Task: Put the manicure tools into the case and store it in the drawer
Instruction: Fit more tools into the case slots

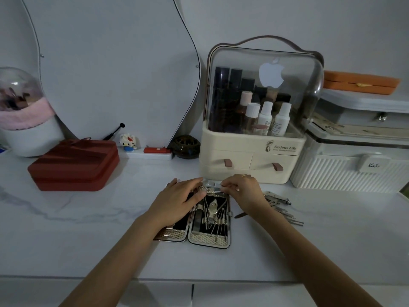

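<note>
Two bare hands worked over a white marbled table (88,229). At far left stood a domed container (24,111) with a pink band, and beside it lay a closed red case (74,165). Behind these leaned a curved mirror (115,69), with a small block figure (128,141) and a dark round jar (186,146) at its base.

At centre, the manicure case (199,227) lay open flat on the table, hinge running front to back. Its frame was metallic with a woven gold-toned pattern; the lining was black. The left half was largely covered by the left hand (177,200), which rested flat on it, fingers extended toward the case's far edge. The right half held a nipper (212,210) and several thin steel probes, seated in loops and fanned slightly.

The right hand (240,191) was positioned at the far edge of the case, fingers curled in a pinch grip on a silver nail clipper (212,186), which lay across the top of the case's right half.

Right of the case, loose manicure tools (281,207) lay in a heap on the table, touching one another. Behind the hands stood a cream organiser (252,160) with a clear dome and two drawers, both closed. Farther right sat a white ribbed box (349,171).
</note>
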